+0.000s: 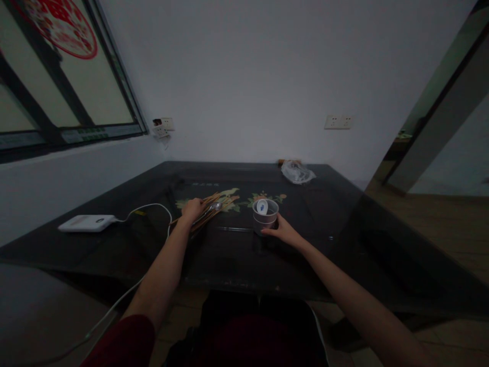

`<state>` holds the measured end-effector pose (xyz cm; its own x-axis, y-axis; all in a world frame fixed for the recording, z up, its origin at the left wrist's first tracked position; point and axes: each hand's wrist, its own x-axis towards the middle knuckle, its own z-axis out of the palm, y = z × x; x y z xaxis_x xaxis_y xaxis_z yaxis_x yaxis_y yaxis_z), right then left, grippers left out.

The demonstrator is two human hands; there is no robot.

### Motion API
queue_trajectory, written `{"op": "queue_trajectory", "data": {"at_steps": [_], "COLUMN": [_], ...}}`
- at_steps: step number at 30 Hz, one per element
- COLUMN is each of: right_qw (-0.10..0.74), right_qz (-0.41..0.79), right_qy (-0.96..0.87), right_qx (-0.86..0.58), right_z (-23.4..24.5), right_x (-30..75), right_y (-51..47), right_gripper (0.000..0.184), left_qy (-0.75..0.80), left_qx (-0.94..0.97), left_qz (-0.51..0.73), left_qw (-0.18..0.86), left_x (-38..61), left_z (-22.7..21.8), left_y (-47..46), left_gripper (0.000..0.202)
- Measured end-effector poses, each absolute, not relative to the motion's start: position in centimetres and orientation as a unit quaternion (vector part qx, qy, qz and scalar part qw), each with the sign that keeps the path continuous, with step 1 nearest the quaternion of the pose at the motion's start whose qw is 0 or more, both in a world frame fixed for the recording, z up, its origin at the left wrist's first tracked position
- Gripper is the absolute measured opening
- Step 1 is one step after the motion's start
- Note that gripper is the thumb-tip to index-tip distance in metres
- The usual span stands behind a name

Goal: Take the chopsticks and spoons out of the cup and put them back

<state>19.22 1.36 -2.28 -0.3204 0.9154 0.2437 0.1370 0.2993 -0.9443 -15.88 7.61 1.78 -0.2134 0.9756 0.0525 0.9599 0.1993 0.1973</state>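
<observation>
My right hand (283, 232) is wrapped round the near right side of a translucent grey plastic cup (264, 224), which stands upright on the dark table. A white spoon (262, 206) with a blue mark leans inside the cup. To the left, my left hand (193, 208) is closed at a loose bunch of wooden chopsticks (208, 216), its fingertips pinching at the upper ones. A shiny metal spoon (217, 206) lies among the chopsticks, its bowl pointing right. Part of the bunch is hidden behind my left hand and wrist.
On the left of the glossy black table (229, 262) lies a white power bank (87, 223), its white cable (153, 205) running under my left arm. A crumpled clear plastic bag (297, 172) sits at the back right by the wall. Flower patterns decorate the tabletop.
</observation>
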Motion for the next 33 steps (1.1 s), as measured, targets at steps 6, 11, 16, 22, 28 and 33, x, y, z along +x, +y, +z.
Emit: {"op": "queue_trajectory", "data": {"at_steps": [6,11,16,22,28,33], "right_qw": [0.434,0.436,0.434,0.434,0.430,0.431], "right_qz": [0.445,0.451,0.454,0.448,0.454,0.453], "right_qy": [-0.676,-0.673,-0.671,-0.676,-0.674,-0.674], "right_qx": [-0.395,-0.392,-0.393,-0.392,-0.392,-0.393], "right_z": [-2.0,-1.8,-2.0,-1.9,-2.1,-2.2], "right_x": [19.2,19.1,19.1,19.2,19.2,19.2], "right_y": [1.3,1.1,1.2,1.2,1.3,1.4], "right_gripper": [0.081,0.080,0.082,0.080,0.082,0.082], "left_qy": [0.786,0.791,0.796,0.804,0.795,0.767], "left_qx": [0.609,0.603,0.594,0.583,0.594,0.632], "left_qz": [0.099,0.105,0.113,0.111,0.122,0.111], "left_qw": [0.037,0.028,0.028,0.035,0.028,0.017], "left_x": [-16.0,-16.1,-16.4,-16.2,-15.8,-14.7], "left_z": [1.8,1.8,1.8,2.3,2.7,2.9], "left_y": [7.5,7.5,7.7,7.7,7.2,7.2], "left_gripper": [0.035,0.035,0.034,0.034,0.038,0.039]}}
